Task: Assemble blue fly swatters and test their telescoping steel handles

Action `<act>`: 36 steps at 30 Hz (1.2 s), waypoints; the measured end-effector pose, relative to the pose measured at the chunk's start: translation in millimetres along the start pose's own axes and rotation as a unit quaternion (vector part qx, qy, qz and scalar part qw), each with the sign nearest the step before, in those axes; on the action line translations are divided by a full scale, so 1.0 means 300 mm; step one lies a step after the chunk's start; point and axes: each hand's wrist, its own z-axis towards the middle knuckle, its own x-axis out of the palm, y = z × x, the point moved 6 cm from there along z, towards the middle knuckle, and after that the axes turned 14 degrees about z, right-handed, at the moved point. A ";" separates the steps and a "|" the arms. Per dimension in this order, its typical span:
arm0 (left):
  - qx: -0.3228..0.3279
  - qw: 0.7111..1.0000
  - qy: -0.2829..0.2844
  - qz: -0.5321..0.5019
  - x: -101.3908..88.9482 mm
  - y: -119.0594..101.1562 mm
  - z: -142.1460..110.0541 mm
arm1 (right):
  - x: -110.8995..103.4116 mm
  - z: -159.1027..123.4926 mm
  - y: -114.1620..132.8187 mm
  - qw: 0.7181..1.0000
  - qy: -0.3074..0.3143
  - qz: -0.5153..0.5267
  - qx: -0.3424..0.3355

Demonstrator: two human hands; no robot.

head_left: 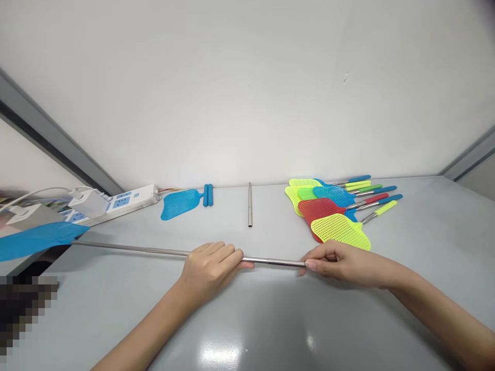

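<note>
Head view: across the lower half of the frame, the left hand [214, 265] curls closed around a long, thin silver metal rod [166, 251]; the right hand [328, 263] pinches its right end. A blue perforated plastic swatter head [42, 238] joins it at far left.

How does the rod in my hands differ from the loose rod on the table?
The held rod is drawn out long; the loose rod is much shorter.
The held rod carries a blue swatter head at its left end; the loose rod has none.
The held rod runs sideways in the left hand and right hand; the loose rod lies pointing toward the wall.
Both are silvery metal.
</note>
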 end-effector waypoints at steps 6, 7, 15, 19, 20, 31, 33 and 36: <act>0.014 1.000 -0.013 0.020 -0.010 0.012 0.011 | 0.004 0.022 -0.046 0.999 -0.019 0.019 0.041; 0.015 1.000 -0.016 0.022 -0.013 0.012 0.012 | 0.003 0.023 -0.055 0.999 -0.021 0.019 0.047; 0.021 0.999 -0.006 0.026 -0.007 0.007 0.010 | -0.009 0.024 -0.094 0.996 0.017 0.057 0.073; 0.024 0.999 -0.014 0.024 -0.011 0.006 0.009 | -0.011 0.019 -0.102 0.992 0.040 0.085 0.082; 0.025 0.999 -0.013 0.024 -0.011 0.006 0.009 | -0.012 0.018 -0.104 0.991 0.044 0.093 0.084; 0.020 1.000 -0.004 0.020 -0.016 0.014 0.004 | -0.030 0.005 -0.107 0.984 0.069 0.132 0.094; 0.022 0.999 -0.006 0.022 -0.020 0.013 0.006 | -0.030 0.002 -0.108 0.983 0.071 0.139 0.096; 0.026 0.999 -0.007 0.029 -0.023 0.013 0.007 | -0.033 0.000 -0.116 0.982 0.073 0.141 0.100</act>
